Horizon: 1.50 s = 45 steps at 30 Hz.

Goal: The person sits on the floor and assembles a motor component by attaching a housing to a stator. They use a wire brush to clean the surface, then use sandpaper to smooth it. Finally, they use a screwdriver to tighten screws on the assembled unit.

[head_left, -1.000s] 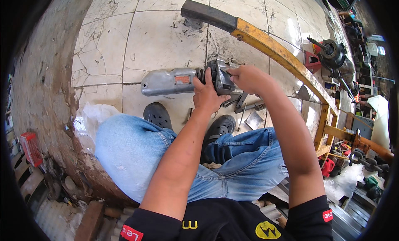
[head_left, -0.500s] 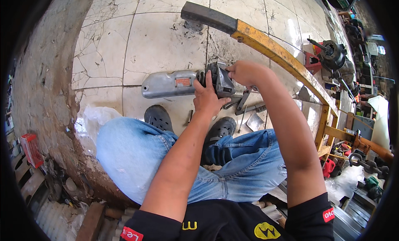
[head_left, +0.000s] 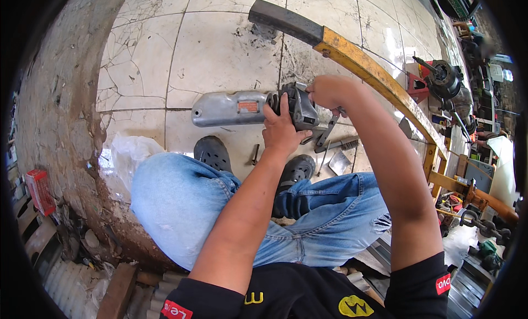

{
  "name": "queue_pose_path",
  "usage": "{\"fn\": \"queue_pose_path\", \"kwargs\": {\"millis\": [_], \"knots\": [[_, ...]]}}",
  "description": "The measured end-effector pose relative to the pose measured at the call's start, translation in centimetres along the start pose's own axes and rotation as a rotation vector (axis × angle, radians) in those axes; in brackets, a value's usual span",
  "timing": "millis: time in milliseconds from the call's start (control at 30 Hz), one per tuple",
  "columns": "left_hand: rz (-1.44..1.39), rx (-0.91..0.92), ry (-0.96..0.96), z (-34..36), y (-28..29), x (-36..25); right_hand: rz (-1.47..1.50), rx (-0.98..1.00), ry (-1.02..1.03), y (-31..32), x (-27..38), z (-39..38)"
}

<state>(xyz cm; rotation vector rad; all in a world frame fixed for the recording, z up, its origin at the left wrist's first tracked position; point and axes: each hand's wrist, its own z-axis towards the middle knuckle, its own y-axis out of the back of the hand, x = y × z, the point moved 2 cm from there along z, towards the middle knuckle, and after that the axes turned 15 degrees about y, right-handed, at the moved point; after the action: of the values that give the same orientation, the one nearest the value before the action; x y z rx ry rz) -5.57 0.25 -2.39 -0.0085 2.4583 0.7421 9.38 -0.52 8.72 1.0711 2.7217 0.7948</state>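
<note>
Gripped in my left hand (head_left: 281, 131) is a dark grey metal casting (head_left: 301, 113) with silver parts, fingers across its left side and thumb at its lower right. My right hand (head_left: 335, 93) is curled at the casting's upper right; what its fingers hold is hidden. Left of the casting lies a long silver metal cover (head_left: 223, 114) with an orange label. Below and right are a dark flat lever (head_left: 330, 129), a thin rod (head_left: 324, 157), a small metal plate (head_left: 340, 162) and a bolt (head_left: 255, 154), on tiles (head_left: 143, 60).
A yellow jack arm (head_left: 363, 60) with a dark end arches over the tiles beyond my hands. At right are a red stand (head_left: 416, 88), a greasy drum assembly (head_left: 443, 80) and cluttered gear. My knees and shoes flank the work; a plastic bag (head_left: 126, 159) lies left.
The view has shifted slightly, the scene sitting further right. My right hand has risen a little along the casting's upper right, while my left hand keeps its grip.
</note>
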Motion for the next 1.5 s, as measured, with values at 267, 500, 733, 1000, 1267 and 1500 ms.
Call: {"fn": "queue_pose_path", "kwargs": {"millis": [267, 500, 733, 1000, 1267, 1500], "knots": [[-0.037, -0.045, -0.023, 0.0, 0.0, 0.2, -0.116, 0.029, 0.027, 1.2, 2.4, -0.6], [-0.082, -0.069, -0.057, 0.0, -0.6, 0.4, 0.023, -0.134, 0.007, 0.0, 1.6, 0.1], [-0.016, -0.025, -0.002, 0.0, -0.1, 0.3, 0.198, -0.374, 0.053, -3.1, -1.4, -2.2], [-0.003, -0.033, 0.0, 0.1, -0.3, 0.1, -0.121, -0.489, 0.324, -4.9, -3.2, -2.6], [-0.001, -0.032, -0.011, 0.0, 0.0, 0.2, -0.222, -0.534, 0.363, -4.6, -1.3, -3.8], [0.012, 0.001, 0.003, -0.3, 0.1, -0.3, -0.232, -0.696, 0.466, -6.5, -2.3, -3.2]]}}
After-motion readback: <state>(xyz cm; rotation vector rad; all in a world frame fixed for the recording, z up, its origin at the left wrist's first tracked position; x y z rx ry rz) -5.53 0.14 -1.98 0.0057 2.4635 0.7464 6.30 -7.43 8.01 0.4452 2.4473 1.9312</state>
